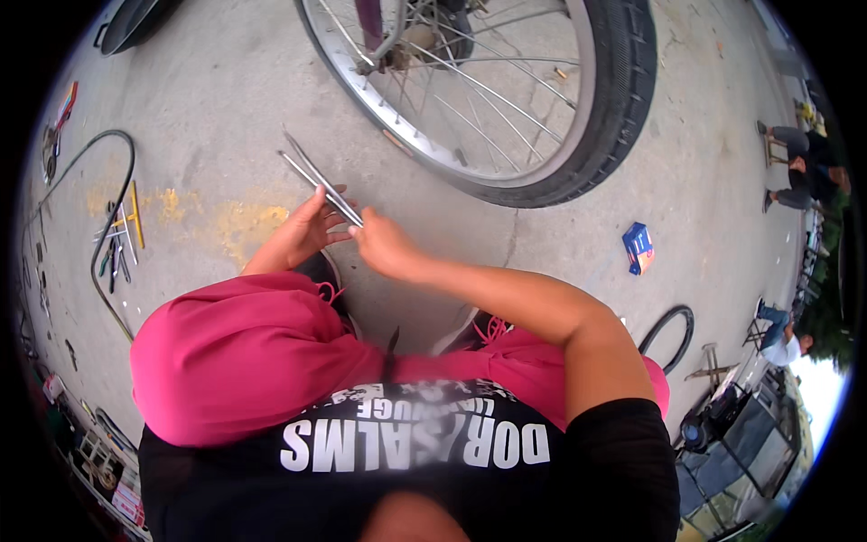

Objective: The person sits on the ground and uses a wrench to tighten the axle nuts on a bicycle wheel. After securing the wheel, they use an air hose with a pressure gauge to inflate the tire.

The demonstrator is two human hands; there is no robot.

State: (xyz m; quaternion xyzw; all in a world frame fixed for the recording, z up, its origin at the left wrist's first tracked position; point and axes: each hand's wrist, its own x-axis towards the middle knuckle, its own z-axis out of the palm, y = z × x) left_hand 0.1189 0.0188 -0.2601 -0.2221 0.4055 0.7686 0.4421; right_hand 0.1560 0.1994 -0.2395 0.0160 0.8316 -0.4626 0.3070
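Two slim silver tyre levers [316, 173] lie together in my hands, their far ends slightly splayed and pointing up to the left. My right hand [390, 246] is closed round their near ends. Farther along, my left hand [312, 226] has its thumb and fingers about the levers, with some fingertips showing beyond them. Ahead of my hands stands a spoked wheel with a black treaded tyre [623, 81] and a silver rim [587, 72]. The levers are apart from the wheel.
A blue box [638, 248] sits on the concrete at right, near a black rubber loop [688, 336]. At left are a black hose [132, 163] and several hand tools [119, 239]. A black basin [135, 27] stands far left. Two people [799, 167] sit far right.
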